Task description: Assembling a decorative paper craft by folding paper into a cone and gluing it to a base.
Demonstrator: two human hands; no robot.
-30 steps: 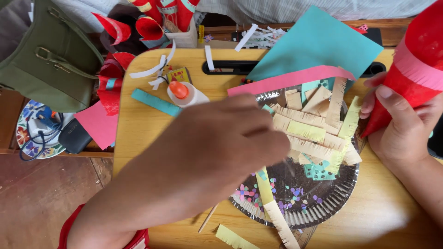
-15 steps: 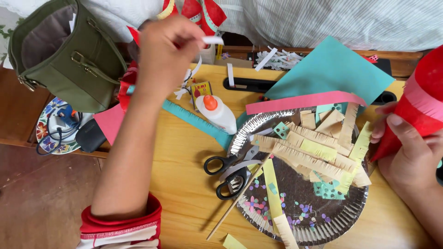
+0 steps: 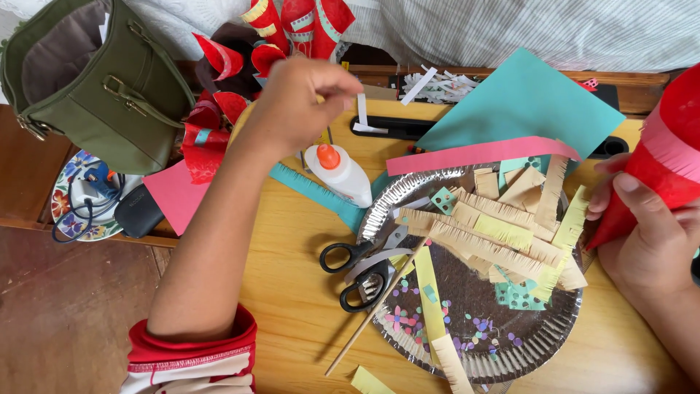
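Observation:
My left hand (image 3: pixel 302 102) is raised over the back of the wooden table (image 3: pixel 292 292), its fingers pinched on a thin white paper strip (image 3: pixel 362 109) that hangs down. Just below it lies a white glue bottle (image 3: pixel 341 174) with an orange cap. My right hand (image 3: pixel 645 233) at the right edge grips a red paper cone (image 3: pixel 667 149) with a pink fringed band. Between the hands sits a silver foil plate (image 3: pixel 474 350) holding fringed tan and yellow paper strips (image 3: pixel 488 233) and confetti dots.
Black-handled scissors (image 3: pixel 361 270) and a thin wooden stick (image 3: pixel 372 310) lie at the plate's left rim. A teal paper sheet (image 3: pixel 529 102) and a pink strip (image 3: pixel 481 153) lie behind it. An olive bag (image 3: pixel 95 87), red paper pieces (image 3: pixel 208 124) and a patterned dish (image 3: pixel 76 201) sit at left.
My left hand left the plate, reached to the back of the table and now has come slightly forward holding a white strip. The right hand kept its hold on the red cone.

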